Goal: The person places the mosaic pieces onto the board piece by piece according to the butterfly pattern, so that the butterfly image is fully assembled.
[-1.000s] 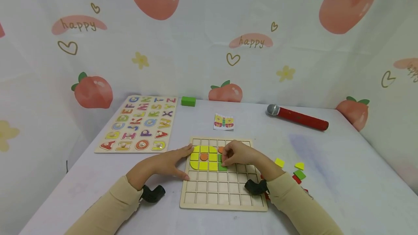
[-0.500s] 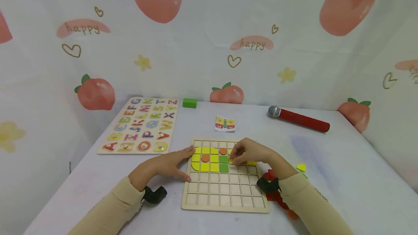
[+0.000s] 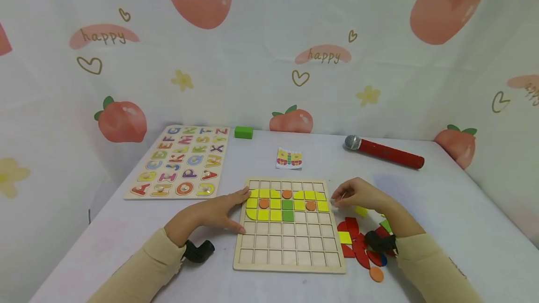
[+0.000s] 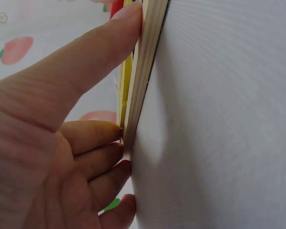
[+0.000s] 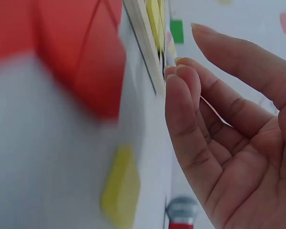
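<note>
Here, your left hand touches the left edge of the grid board on the desk, its fingers spread. Your right hand is just right of the board, fingers loosely bent, thumb apart. Yellow tiles occupy some far cells; red pieces lie near the board's right edge.

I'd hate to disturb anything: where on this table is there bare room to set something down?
Between the butterfly card and the microphone, and in front of the grid board, between the sleeves. It's crowded right of the board, where loose pieces lie near the right hand.
</note>
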{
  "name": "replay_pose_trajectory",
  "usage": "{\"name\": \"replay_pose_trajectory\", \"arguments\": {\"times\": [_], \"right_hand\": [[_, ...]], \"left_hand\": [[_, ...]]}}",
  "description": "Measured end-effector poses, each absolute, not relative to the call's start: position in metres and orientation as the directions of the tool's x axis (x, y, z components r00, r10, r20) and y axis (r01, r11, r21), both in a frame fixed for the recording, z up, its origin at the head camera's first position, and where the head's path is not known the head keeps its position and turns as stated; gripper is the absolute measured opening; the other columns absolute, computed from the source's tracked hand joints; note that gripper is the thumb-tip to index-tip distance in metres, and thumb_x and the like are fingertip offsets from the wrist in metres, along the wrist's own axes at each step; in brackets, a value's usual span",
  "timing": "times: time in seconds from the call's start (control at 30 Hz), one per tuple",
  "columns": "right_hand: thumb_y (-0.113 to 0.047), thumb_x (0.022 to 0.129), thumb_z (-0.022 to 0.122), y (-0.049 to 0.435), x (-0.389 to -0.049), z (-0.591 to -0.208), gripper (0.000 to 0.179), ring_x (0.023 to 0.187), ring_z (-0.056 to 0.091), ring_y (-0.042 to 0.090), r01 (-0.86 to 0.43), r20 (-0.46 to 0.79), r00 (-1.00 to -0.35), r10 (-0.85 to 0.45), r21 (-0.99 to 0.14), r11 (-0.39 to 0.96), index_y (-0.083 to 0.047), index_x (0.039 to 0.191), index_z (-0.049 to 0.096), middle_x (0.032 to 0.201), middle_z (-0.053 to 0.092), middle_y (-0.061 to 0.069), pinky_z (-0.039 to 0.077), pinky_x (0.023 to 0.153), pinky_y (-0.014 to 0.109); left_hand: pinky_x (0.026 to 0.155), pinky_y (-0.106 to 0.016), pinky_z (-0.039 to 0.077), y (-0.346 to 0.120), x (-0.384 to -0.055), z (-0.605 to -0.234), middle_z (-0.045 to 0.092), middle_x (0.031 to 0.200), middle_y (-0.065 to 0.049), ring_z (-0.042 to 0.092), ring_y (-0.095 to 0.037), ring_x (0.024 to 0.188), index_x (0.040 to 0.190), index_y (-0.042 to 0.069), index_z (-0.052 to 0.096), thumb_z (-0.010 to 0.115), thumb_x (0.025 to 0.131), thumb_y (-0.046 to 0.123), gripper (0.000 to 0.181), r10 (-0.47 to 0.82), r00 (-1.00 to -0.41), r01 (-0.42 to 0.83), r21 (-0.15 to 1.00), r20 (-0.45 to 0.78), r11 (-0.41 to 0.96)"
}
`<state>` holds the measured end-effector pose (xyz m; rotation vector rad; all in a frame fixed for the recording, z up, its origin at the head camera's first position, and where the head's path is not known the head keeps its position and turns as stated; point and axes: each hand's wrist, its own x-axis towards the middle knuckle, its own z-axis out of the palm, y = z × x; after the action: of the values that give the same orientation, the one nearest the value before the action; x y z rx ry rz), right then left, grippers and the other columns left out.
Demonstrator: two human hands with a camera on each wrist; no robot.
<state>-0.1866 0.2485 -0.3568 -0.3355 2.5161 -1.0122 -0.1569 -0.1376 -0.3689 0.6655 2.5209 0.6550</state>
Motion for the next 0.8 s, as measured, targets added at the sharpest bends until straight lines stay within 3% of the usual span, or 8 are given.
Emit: {"name": "replay_pose_trajectory", "arguments": {"times": [0.4, 0.8], "right_hand": [[-0.021, 0.079, 0.074, 0.292, -0.167, -0.354, 0.031, 0.076, 0.053, 0.016, 0.009, -0.302, -0.926, -0.228, -0.621, 0.784, 0.001, 0.099, 0.066, 0.085, 0.063, 0.004, 0.048, 0.067, 0.027], [-0.016, 0.075, 0.077, 0.29, -0.167, -0.363, 0.028, 0.074, 0.048, 0.017, 0.047, -0.34, -0.919, -0.199, -0.596, 0.801, 0.0, 0.092, 0.063, 0.078, 0.056, 0.005, 0.045, 0.062, 0.025]], "left_hand": [[0.117, -0.044, 0.021, -0.138, -0.157, -0.369, 0.013, 0.158, -0.003, 0.015, -0.023, 0.145, 0.149, 0.014, 0.023, 0.076, 0.072, 0.045, 0.099, 0.548, -0.783, 0.337, 0.54, -0.293, 0.771], [0.117, -0.041, 0.021, -0.138, -0.157, -0.371, 0.013, 0.158, 0.0, 0.015, -0.019, 0.145, 0.149, 0.016, 0.023, 0.076, 0.072, 0.045, 0.098, 0.534, -0.791, 0.335, 0.519, -0.298, 0.786]]}}
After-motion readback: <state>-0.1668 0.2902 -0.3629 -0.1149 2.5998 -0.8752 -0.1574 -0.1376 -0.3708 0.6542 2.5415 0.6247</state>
